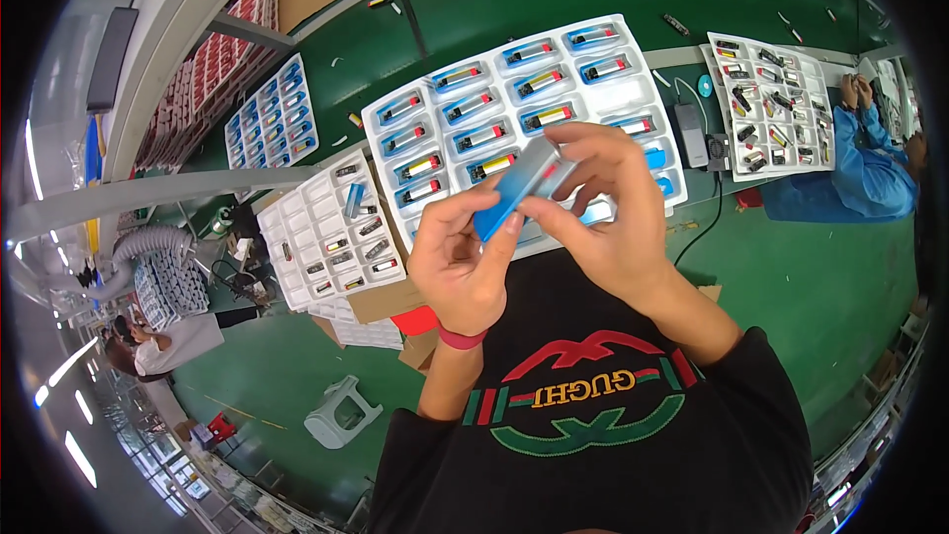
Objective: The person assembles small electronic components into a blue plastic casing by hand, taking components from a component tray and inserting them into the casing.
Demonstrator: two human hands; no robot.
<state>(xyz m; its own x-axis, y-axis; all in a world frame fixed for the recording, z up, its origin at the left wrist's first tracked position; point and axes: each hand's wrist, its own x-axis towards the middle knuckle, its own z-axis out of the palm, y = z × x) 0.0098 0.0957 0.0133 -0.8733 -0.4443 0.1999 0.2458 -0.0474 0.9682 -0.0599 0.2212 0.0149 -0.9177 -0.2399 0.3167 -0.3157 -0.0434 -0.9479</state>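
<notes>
A rectangular plastic casing, blue at one end and greyish see-through at the other, is held up between my two hands over the near part of a white tray. A small red bit shows through its grey end. My left hand, with a red band at the wrist, pinches the blue end. The fingers and thumb of my right hand close on the grey end. Below them, the white compartment tray holds several similar blue casings with yellow-and-red or white-and-red cells inside. My hands hide part of that tray.
Left of it, a second white tray carries loose cell assemblies and a blue casing. Another filled tray lies farther left. On the right are a black power adapter, a parts tray and a co-worker in blue.
</notes>
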